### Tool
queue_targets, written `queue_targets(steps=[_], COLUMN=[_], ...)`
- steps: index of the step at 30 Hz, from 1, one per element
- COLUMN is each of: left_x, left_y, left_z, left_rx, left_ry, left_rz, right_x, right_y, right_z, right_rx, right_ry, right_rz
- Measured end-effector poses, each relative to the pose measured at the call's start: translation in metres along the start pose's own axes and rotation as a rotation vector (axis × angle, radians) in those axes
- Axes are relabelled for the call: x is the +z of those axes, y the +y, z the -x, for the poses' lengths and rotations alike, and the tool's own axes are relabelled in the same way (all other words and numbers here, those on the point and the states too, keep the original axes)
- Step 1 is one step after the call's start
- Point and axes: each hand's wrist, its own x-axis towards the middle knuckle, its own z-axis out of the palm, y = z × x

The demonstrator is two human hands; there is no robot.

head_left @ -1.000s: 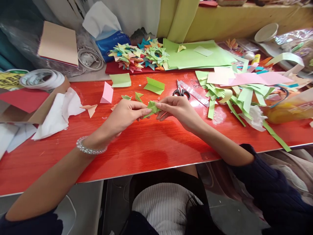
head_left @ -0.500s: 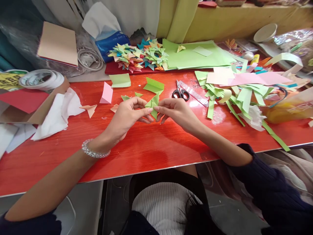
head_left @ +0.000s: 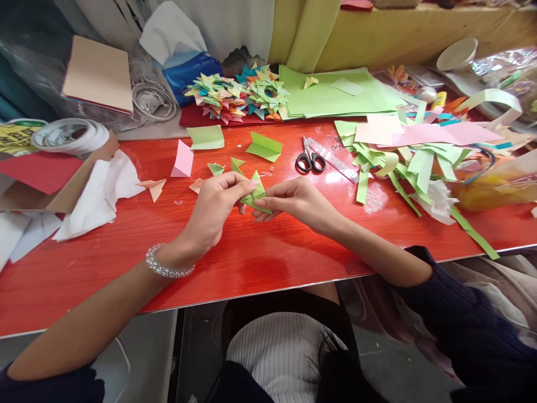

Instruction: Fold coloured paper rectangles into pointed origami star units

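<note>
A small folded green paper (head_left: 257, 193), now roughly triangular, is held above the red table (head_left: 268, 246). My left hand (head_left: 220, 204) pinches it from the left, thumb on top. From the right, my right hand (head_left: 293, 202) grips its lower right edge between thumb and fingers. Just behind the hands lie small folded green pieces (head_left: 216, 168), a creased green paper (head_left: 264, 146) and an orange folded piece (head_left: 196, 185) partly covered by my left hand. A creased pink paper (head_left: 182, 159) rests farther left.
Black-handled scissors (head_left: 310, 162) and a clear ruler (head_left: 333, 160) lie right of centre. Green paper strips (head_left: 419, 168) heap at the right, near a yellowish container (head_left: 495, 184). Colourful folded-paper rings (head_left: 218, 98) stand at the back; white tissue (head_left: 98, 193) lies left.
The green paper has changed from an open, multi-pointed shape to a flatter triangle and shifted slightly left. My right hand has moved left and a little down with it.
</note>
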Motion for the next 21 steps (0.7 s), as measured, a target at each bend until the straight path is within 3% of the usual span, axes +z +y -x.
queue_targets(steps=[4, 6, 9, 12, 21], left_x=[-0.003, -0.004, -0.008, -0.012, -0.017], left_y=[0.000, 0.001, 0.003, 0.004, 0.004], left_z=[-0.001, -0.004, -0.007, -0.008, -0.007], left_rx=[-0.106, 0.049, 0.412, 0.560, 0.399], left_ry=[-0.141, -0.077, 0.032, -0.113, -0.122], left_rz=[-0.020, -0.198, -0.495, -0.619, -0.558], right_x=[-0.001, -0.002, -0.004, -0.007, -0.006], right_y=[0.003, 0.005, 0.009, 0.010, 0.012], right_z=[0.000, -0.002, -0.003, -0.004, -0.003], right_rx=[-0.011, 0.017, 0.035, -0.023, -0.131], right_ry=[-0.048, -0.020, 0.035, 0.055, 0.051], right_rz=[-0.043, -0.066, -0.110, -0.149, -0.126])
